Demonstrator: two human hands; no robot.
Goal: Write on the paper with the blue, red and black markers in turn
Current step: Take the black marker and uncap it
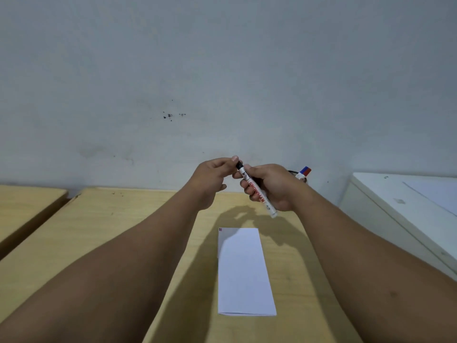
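Note:
My right hand [268, 188] grips a white-barrelled marker [257, 191] with red lettering, held tilted above the table. Its black cap end [239, 165] points up and left, and the fingertips of my left hand [212, 178] pinch that cap. A folded white paper [243, 273] lies flat on the wooden table [118, 231] below both hands, with small red marks at its top left corner [220, 229]. Behind my right hand, the blue and red ends of two other markers [305, 171] stick up near the wall; what holds them is mostly hidden.
A white box or cabinet [405, 209] stands at the right edge of the table. A second wooden tabletop [24, 204] sits to the left across a narrow gap. A grey wall rises right behind the table.

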